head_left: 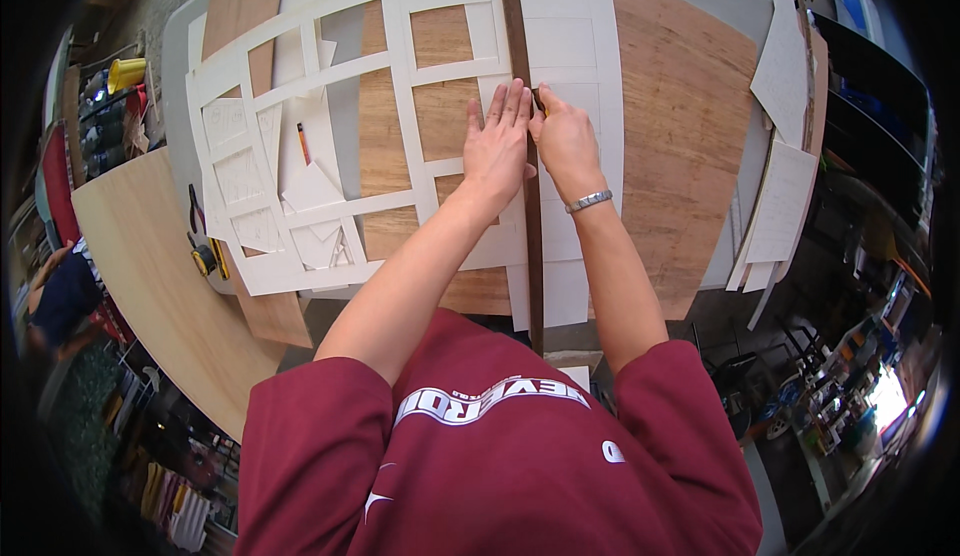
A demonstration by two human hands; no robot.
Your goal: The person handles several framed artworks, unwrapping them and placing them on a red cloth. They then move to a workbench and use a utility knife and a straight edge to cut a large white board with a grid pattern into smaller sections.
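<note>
A long dark straight strip (534, 256) runs from the far edge toward my body, lying over a white board (403, 106) with rows of rectangular openings cut in its left part. My left hand (497, 148) lies flat on the strip and the board beside it, fingers stretched forward. Just right of the strip, my right hand (568, 146) is closed around a small dark tool, apparently a cutter knife (539, 102), against the strip's edge. Most of the tool is hidden by my fingers. Faint pencil-like lines mark the uncut part of the board under my right hand.
Brown plywood (685, 146) lies beneath the board on a grey table. A pencil (303, 143) and paper scraps show through the openings. Pliers (195, 206) and a tape measure (208, 258) rest at the left. White sheets (780, 201) lie right; a plywood panel (180, 276) stands left, near another person (62, 291).
</note>
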